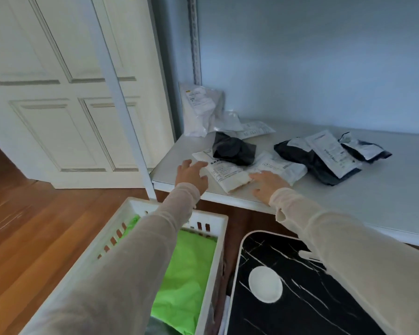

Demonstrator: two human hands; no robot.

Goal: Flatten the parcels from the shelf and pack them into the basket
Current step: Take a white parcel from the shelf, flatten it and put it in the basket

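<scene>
Near left: white slotted basket [211, 228] on the wood floor [22, 226], with a crumpled green parcel [186, 269] inside.
Near right: black marbled table [288, 310] carrying a white disc [265, 287].
Beyond these: white shelf [348, 201], its front edge facing the basket.
Left hand [191, 176]: fingers spread and loose, at the left end of a white labelled parcel [228, 172] by the shelf's front edge; it gripped nothing.
Right hand [267, 184]: palm down, fingers straight, laid on the same parcel's right part; it gripped nothing.
Just behind: a bunched black parcel [234, 148] rested on the white parcel's far side.
Right of that: a large black parcel [319, 165] with white labels, and a smaller black one [365, 148] at its far right.
Far left corner: several white parcels [201, 110], one propped against the shelf post.
Far left: a white panelled door [58, 93].
</scene>
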